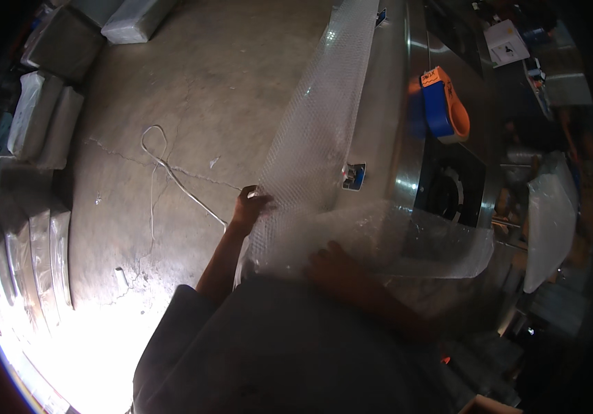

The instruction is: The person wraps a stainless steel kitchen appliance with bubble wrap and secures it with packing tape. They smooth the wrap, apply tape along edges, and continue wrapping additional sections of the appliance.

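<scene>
A long sheet of clear bubble wrap [313,117] hangs along the left side of a steel cooktop unit [379,131] and folds around its near end. My left hand [251,206] is closed on the wrap's left edge, thumb and fingers pinching it. Close to my body, my right hand [333,263] is in shadow with its fingers bent against the near part of the wrap, closed on the film. An orange and blue tape dispenser [445,107] stands on top of the unit, beyond a round black burner [445,188].
A looped pale strap [182,183] lies on the concrete floor to the left. Wrapped flat panels [31,255] and wrapped boxes [37,117] line the left side. On the right are a white foam-like slab [551,221], a white carton [506,43] and cluttered shelving.
</scene>
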The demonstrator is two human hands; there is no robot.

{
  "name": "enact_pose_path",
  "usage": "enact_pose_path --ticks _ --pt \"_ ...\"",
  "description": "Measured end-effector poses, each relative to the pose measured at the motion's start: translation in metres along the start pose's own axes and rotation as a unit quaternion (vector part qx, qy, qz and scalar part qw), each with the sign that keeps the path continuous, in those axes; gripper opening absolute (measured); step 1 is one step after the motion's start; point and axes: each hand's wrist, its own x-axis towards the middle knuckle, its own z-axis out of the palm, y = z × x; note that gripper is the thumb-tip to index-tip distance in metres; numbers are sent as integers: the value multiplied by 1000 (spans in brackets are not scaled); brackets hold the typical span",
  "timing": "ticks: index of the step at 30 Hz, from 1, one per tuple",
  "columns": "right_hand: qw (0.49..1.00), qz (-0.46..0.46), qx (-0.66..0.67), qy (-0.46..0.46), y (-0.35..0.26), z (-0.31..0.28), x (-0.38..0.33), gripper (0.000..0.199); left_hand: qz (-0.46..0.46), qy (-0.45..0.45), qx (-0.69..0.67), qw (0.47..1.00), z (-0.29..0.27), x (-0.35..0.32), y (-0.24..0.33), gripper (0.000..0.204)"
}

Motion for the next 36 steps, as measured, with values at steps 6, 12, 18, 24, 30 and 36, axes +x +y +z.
enact_pose_path --ticks 6,12,18,24,30,36 --pt "997 57 23 49 -22 12 -6 20 12 1 254 967 3 2 3 60" --pt "997 81 11 -15 -24 2 -6 22 370 -82 643 666 3 1 9 26" --pt "995 85 53 -5 -16 -10 0 28 303 -47 509 804 44 -98 4 22" --pt "994 84 71 -9 -6 -12 5 33 278 -146 516 797 86 -112 22 31" --pt "983 125 132 -31 0 -22 14 52 71 -163 174 969 61 -75 11 56" --pt "943 207 134 224 10 -37 34 58 156 -264 345 887 64 -67 7 48"
